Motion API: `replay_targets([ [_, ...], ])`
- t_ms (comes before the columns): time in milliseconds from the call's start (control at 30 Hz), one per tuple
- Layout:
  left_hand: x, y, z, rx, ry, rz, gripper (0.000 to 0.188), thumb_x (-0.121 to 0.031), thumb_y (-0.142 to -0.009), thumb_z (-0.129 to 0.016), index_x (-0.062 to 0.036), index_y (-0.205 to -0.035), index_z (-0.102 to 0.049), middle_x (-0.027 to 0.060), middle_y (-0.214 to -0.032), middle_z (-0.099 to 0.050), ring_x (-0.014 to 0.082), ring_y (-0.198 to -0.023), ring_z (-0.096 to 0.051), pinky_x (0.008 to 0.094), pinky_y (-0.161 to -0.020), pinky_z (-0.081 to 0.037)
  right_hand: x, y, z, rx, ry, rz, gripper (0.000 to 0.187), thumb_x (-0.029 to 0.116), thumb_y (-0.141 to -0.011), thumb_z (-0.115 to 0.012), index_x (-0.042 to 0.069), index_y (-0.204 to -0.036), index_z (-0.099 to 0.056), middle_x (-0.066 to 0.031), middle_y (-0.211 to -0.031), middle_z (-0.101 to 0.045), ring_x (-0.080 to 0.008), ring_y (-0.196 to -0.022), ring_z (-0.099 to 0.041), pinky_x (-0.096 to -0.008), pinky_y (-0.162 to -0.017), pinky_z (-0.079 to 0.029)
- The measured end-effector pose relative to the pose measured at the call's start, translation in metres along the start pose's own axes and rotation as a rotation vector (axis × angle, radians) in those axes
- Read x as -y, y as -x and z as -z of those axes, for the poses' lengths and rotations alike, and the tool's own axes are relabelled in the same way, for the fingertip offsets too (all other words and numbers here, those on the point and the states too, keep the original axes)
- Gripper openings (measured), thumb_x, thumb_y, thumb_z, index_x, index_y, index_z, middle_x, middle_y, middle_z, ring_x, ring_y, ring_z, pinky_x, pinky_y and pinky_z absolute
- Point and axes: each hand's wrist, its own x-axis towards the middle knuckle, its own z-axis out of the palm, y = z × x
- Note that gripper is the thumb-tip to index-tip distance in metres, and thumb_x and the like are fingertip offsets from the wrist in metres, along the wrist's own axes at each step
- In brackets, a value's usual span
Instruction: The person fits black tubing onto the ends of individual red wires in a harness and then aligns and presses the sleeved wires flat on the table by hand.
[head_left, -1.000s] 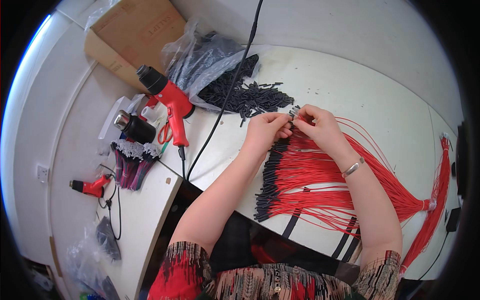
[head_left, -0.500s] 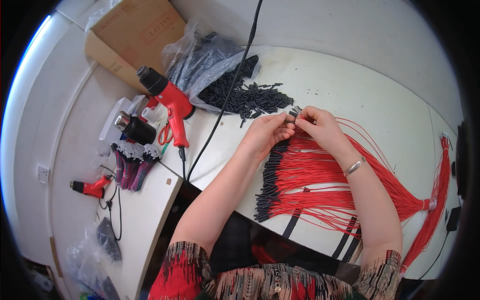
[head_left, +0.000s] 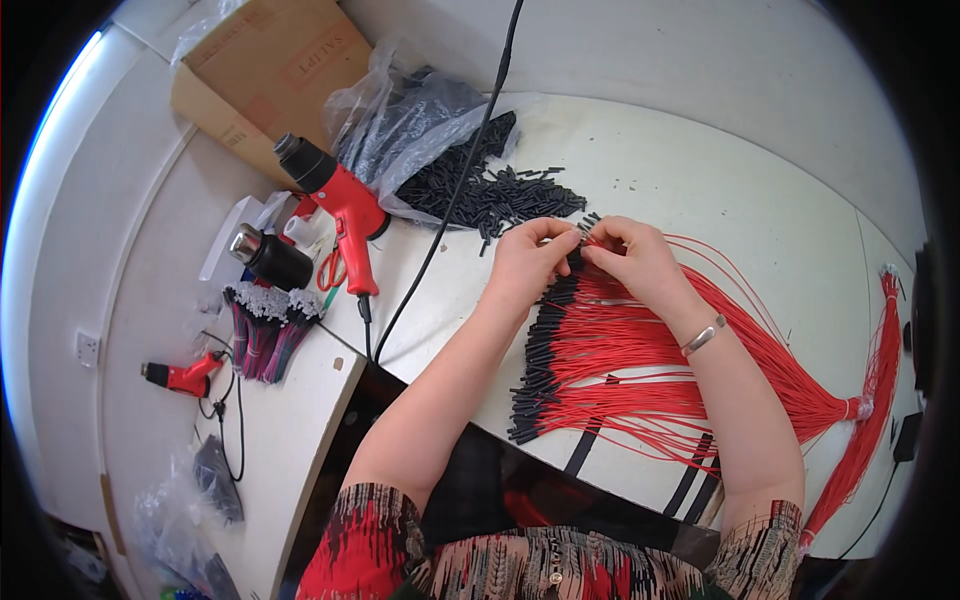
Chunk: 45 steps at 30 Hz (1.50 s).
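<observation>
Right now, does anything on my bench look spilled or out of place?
Yes, mildly: beyond your left hand, loose black tubes spread from the open clear bag onto the white table, looking spilled beside the orderly row of black-tipped red wires. It may be deliberate.

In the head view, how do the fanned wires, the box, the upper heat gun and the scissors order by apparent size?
Largest to smallest:
1. fanned wires
2. box
3. upper heat gun
4. scissors, partly hidden
</observation>
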Motion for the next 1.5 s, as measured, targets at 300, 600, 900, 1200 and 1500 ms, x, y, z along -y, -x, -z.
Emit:
replay_targets([
  [300, 0.001, 0.001, 0.002, 0.067, -0.027, 0.073, 0.018, -0.022, -0.098, -0.075, -0.0049, -0.100, -0.073, -0.0024, -0.076, -0.065, 0.0051, -0.063, -0.057, 0.0210, -0.057, -0.040, -0.005, -0.002, -0.002, -0.005, -0.173, 0.015, 0.018, 0.014, -0.093, -0.074, -0.001, -0.092, -0.064, -0.0022, -0.076, -0.061, -0.0105, -0.070, -0.051, -0.0288, -0.065, -0.045],
  [600, 0.008, -0.010, 0.071, -0.347, -0.750, -0.240, 0.019, -0.015, -0.090, -0.074, 0.0018, -0.098, -0.073, 0.0169, -0.092, -0.075, 0.0329, -0.088, -0.072, 0.0412, -0.080, -0.055, -0.001, 0.002, -0.001, -0.032, -0.188, 0.021, 0.015, 0.011, -0.093, -0.069, -0.001, -0.090, -0.061, -0.0033, -0.074, -0.060, -0.0106, -0.069, -0.049, -0.0289, -0.065, -0.045],
  [900, 0.030, -0.006, 0.088, -0.332, -1.007, -0.257, 0.018, -0.017, -0.091, -0.073, -0.0006, -0.097, -0.069, 0.0135, -0.088, -0.071, 0.0266, -0.079, -0.068, 0.0395, -0.075, -0.053, 0.000, 0.002, -0.001, -0.032, -0.170, -0.012, 0.014, 0.010, -0.094, -0.068, -0.001, -0.090, -0.061, -0.0021, -0.073, -0.058, -0.0094, -0.068, -0.048, -0.0281, -0.065, -0.043],
  [1200, -0.012, 0.005, 0.028, -0.024, 0.033, 0.047, 0.018, -0.017, -0.104, -0.065, -0.0007, -0.111, -0.068, 0.0011, -0.089, -0.068, 0.0087, -0.075, -0.063, 0.0227, -0.069, -0.051, -0.003, 0.001, 0.000, -0.024, -0.167, -0.011, 0.015, 0.011, -0.095, -0.069, -0.001, -0.090, -0.061, -0.0011, -0.074, -0.057, -0.0090, -0.069, -0.047, -0.0275, -0.065, -0.043],
  [1500, 0.007, -0.006, 0.009, 0.108, 0.371, 0.164, 0.020, -0.019, -0.104, -0.066, -0.0011, -0.110, -0.073, -0.0003, -0.085, -0.068, 0.0081, -0.073, -0.063, 0.0223, -0.067, -0.052, -0.006, -0.001, 0.000, -0.005, -0.251, -0.022, 0.013, 0.013, -0.094, -0.070, 0.002, -0.090, -0.064, 0.0042, -0.079, -0.059, -0.0062, -0.075, -0.048, -0.0252, -0.069, -0.043],
])
